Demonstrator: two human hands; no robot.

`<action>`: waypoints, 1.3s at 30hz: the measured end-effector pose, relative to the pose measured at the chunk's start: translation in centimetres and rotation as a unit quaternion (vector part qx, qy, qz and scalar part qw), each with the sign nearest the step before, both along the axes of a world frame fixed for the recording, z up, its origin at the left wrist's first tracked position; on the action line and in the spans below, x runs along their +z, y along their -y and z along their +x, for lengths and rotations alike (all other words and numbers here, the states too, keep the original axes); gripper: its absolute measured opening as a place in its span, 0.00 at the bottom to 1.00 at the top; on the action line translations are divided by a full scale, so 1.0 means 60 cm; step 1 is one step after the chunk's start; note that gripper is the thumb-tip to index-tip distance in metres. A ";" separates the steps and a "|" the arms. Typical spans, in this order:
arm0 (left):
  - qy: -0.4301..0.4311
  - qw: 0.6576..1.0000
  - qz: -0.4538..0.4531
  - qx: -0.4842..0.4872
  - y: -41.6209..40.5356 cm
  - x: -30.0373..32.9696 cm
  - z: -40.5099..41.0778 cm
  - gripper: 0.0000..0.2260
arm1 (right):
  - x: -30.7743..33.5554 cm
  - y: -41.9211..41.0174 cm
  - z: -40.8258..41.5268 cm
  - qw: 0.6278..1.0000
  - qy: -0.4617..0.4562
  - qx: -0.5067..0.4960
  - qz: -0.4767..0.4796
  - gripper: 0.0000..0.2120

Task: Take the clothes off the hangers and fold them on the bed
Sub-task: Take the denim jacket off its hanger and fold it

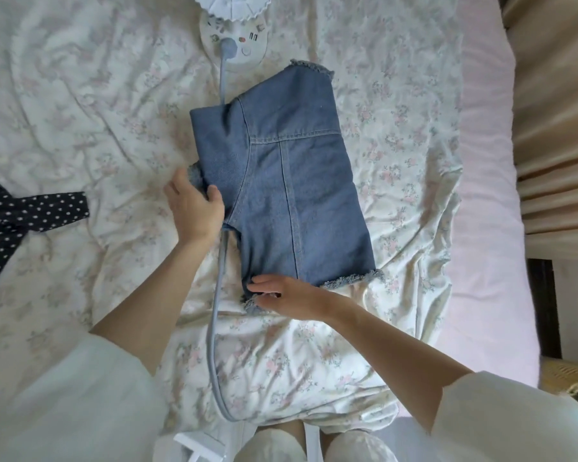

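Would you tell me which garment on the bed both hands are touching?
The blue denim garment mid-bed: left hand and right hand touch it; the polka-dot garment lies untouched.

**A bedroom at home**

A bed fills nearly the whole view, spread with a rumpled white floral quilt over a pale pink sheet. Beige curtains hang just past the bed's right edge. A small white lamp lies at its far edge.
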State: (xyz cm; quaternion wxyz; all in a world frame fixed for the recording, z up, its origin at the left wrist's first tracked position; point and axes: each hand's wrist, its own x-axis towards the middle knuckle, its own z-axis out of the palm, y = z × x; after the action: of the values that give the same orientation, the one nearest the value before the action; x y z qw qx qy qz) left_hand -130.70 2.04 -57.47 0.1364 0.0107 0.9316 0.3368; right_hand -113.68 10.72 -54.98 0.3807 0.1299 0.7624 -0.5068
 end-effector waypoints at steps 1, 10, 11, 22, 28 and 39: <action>-0.079 0.994 -0.055 -0.051 -0.001 0.004 0.013 0.24 | -0.004 -0.003 0.005 1.000 -0.001 -0.031 -0.003 0.17; -0.148 0.808 -0.291 -0.491 -0.012 -0.046 0.074 0.29 | -0.077 -0.097 0.036 0.912 -0.177 -0.029 0.369 0.28; -0.126 0.808 -0.304 -0.488 -0.004 -0.054 0.069 0.31 | -0.093 -0.107 0.052 0.914 -0.148 0.015 0.378 0.29; -0.178 0.850 -0.261 -0.421 -0.025 -0.028 0.068 0.28 | -0.081 -0.148 0.072 0.892 -0.168 -0.128 0.400 0.28; -0.201 0.855 -0.259 -0.402 -0.134 -0.021 0.015 0.24 | -0.076 -0.202 -0.071 0.879 -0.229 -0.081 0.409 0.26; -0.151 0.887 -0.313 -0.303 -0.122 -0.085 -0.073 0.29 | -0.144 -0.254 -0.174 0.875 -0.209 -0.044 0.434 0.26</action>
State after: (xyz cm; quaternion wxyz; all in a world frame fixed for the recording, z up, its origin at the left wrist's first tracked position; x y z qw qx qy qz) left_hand -135.06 9.34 -62.58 0.0857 0.2998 0.9495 -0.0355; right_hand -124.10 25.94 -63.62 0.0952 0.2068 0.9611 -0.1565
